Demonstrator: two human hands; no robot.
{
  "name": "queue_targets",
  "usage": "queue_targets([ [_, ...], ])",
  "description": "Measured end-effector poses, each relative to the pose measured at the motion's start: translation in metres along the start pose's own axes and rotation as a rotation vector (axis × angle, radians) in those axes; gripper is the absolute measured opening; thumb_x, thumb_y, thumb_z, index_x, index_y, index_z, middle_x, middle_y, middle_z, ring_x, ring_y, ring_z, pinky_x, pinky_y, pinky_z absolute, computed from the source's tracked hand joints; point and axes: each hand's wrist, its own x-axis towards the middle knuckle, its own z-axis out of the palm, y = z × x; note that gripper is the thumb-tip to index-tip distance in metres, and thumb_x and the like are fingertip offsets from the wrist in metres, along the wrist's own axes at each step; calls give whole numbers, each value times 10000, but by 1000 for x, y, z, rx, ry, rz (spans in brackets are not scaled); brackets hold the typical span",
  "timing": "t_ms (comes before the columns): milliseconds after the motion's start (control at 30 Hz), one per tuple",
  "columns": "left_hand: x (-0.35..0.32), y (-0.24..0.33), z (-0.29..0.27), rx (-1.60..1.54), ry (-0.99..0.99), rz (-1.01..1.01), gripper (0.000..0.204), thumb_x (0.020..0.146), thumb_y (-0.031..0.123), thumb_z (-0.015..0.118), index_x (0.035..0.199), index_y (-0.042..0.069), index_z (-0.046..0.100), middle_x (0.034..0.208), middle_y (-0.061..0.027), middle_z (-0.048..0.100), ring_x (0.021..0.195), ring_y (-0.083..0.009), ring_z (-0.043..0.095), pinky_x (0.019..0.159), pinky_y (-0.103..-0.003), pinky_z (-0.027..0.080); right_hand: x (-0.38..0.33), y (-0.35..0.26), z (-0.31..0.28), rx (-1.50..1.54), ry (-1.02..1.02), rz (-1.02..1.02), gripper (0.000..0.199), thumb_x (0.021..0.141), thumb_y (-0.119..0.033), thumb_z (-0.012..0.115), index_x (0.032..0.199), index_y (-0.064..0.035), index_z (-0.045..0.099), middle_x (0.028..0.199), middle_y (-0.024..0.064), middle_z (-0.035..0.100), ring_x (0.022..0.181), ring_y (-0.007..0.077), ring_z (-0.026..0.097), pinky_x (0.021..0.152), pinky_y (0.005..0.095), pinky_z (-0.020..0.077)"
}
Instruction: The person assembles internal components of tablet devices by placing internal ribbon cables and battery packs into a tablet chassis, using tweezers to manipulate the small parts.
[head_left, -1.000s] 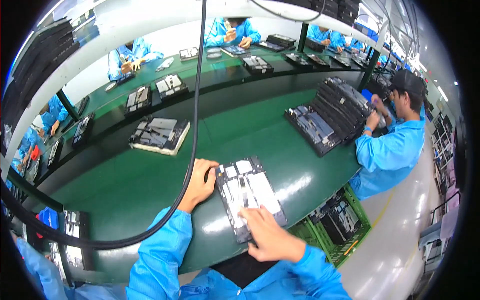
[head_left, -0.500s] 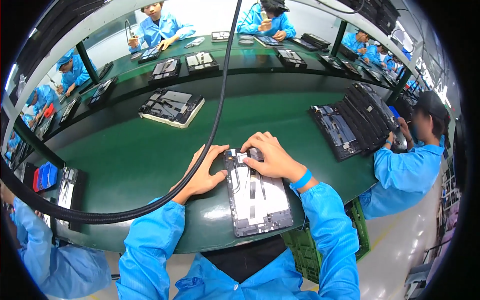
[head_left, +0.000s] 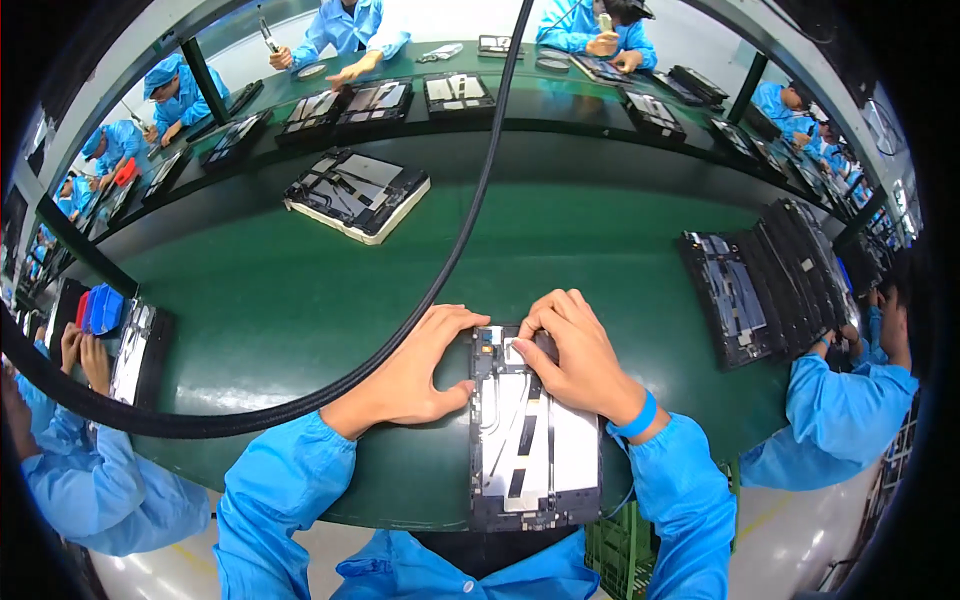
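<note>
An opened tablet (head_left: pixel 515 440) lies upright in front of me at the table's near edge. Its inside shows large white battery panels, thin cables and dark circuit strips. My left hand (head_left: pixel 410 375) rests beside its upper left side, fingers stretched, thumb touching the left edge and a fingertip at the top corner. Over the upper right part is my right hand (head_left: pixel 575 350), a blue band at its wrist. Its thumb and forefinger come together by a small silver square part; what is between them, if anything, is hidden.
Another opened tablet (head_left: pixel 360 190) sits on a pale slab farther back. Tablet shells (head_left: pixel 775 280) lean in a row at the right beside a co-worker (head_left: pixel 850 410). A black cable (head_left: pixel 470 225) hangs across the view. At the left are blue bins (head_left: pixel 101 308); a green crate (head_left: pixel 620 550) stands below the table.
The view has shifted, and the tablet appears straighter and lower. My right hand's fingers have drawn closer together; my left stays at the tablet's edge. A person across has moved a tablet beside others.
</note>
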Motion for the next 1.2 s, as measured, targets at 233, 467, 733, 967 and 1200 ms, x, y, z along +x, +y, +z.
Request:
queue_targets([
  [233, 8, -4, -4, 19, -67, 19, 848, 832, 263, 817, 1592, 33, 518, 1530, -230, 551, 1535, -427, 460, 1371, -661, 163, -2, -2, -3, 19, 39, -1, 126, 908, -126, 829, 948, -64, 726, 1097, 89, 646, 1034, 310, 599, 908, 427, 496],
  [467, 9, -1, -10, -71, -136, -21, 868, 831, 192, 857, 1613, 51, 509, 1545, -231, 524, 1562, -457, 419, 1375, -668, 121, -4, 0, 0, 22, 58, 9, 153, 846, -89, 856, 935, -70, 733, 1115, 74, 678, 1047, 304, 613, 903, 432, 502],
  [733, 9, 10, 3, -96, -95, -101, 875, 818, 136, 818, 1623, 51, 485, 1535, -229, 521, 1586, -466, 390, 1379, -671, 96, -5, 0, -2, 48, 56, 2, 167, 793, -65, 856, 902, -79, 730, 1142, 99, 688, 1059, 331, 615, 904, 440, 519],
  [967, 8, 8, 14, -73, -6, -93, 846, 815, 89, 741, 1616, 43, 471, 1500, -220, 533, 1569, -485, 403, 1360, -710, 105, -3, 1, -16, 133, -48, 38, 143, 710, -77, 870, 781, -85, 746, 1220, 94, 711, 1136, 345, 612, 958, 431, 525],
  [1200, 5, 6, 27, -81, 82, -82, 800, 817, 94, 728, 1581, 29, 499, 1509, -225, 526, 1550, -464, 414, 1355, -690, 155, -3, 7, -21, 202, -158, 47, 148, 631, -77, 882, 733, -96, 777, 1270, 94, 726, 1233, 361, 601, 1041, 469, 520],
])
